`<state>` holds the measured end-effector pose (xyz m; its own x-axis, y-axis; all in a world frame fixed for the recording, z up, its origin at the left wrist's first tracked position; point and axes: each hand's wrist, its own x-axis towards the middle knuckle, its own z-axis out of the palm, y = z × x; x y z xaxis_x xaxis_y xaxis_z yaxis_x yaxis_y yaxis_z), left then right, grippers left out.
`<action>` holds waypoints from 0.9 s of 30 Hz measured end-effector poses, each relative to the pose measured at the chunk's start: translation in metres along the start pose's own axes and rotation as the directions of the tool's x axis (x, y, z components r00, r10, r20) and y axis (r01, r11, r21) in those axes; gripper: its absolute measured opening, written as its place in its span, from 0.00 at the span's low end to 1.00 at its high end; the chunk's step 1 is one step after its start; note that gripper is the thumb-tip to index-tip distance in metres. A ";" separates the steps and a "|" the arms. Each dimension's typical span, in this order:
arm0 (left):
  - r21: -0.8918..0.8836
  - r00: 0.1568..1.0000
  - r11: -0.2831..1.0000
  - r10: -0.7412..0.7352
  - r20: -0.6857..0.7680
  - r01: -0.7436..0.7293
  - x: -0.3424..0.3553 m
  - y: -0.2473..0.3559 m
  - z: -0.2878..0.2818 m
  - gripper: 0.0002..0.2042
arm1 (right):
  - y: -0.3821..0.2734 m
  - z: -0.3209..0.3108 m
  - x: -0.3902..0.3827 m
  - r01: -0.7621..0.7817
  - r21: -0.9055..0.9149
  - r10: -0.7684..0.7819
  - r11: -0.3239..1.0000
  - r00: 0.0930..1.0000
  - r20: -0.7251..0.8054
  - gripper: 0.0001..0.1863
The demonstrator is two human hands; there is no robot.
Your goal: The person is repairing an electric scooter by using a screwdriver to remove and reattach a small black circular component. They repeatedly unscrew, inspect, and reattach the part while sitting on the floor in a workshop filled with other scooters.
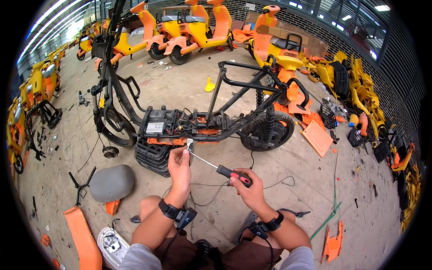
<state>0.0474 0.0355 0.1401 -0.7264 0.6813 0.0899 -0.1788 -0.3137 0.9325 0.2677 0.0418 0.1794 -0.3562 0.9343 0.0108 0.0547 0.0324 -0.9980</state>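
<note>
My left hand (pixel 179 168) pinches a small white-and-grey piece (pixel 190 144) just below the bare black scooter frame (pixel 235 83). My right hand (pixel 247 191) grips a screwdriver (pixel 232 175) with a black and red handle, its shaft pointing up-left to that piece; whether the tip touches it is too small to tell. Behind my left hand are the frame's deck with a silver-labelled box (pixel 155 127) and cables, and a black plastic crate (pixel 148 157) under it. The rear wheel (pixel 281 134) is to the right.
A grey seat (pixel 112 182), an orange panel (pixel 81 240) and a white tray (pixel 110 250) lie left of my knees. Orange panels (pixel 317 137) lie right of the wheel. Cables (pixel 202 184) cross the floor. Yellow-orange scooters (pixel 208 31) stand behind; yellow parts (pixel 357 85) pile along the right wall.
</note>
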 end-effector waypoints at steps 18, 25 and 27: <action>0.163 0.995 0.982 0.102 -0.013 -0.098 0.000 -0.008 0.004 0.08 | 0.008 0.003 0.002 0.045 -0.102 -0.054 0.994 0.995 -0.088 0.16; -0.060 0.998 0.998 0.000 0.071 0.004 0.003 -0.008 0.007 0.07 | 0.006 0.001 0.004 0.055 -0.019 -0.057 0.998 0.995 -0.082 0.17; -0.065 0.998 0.998 0.005 0.063 -0.001 0.003 -0.005 0.007 0.07 | 0.006 0.002 0.003 0.066 -0.020 -0.067 0.998 0.994 -0.080 0.17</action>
<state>0.0511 0.0437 0.1381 -0.6842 0.7200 0.1160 -0.2211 -0.3564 0.9078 0.2648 0.0440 0.1734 -0.2829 0.9555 0.0831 0.0495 0.1010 -0.9937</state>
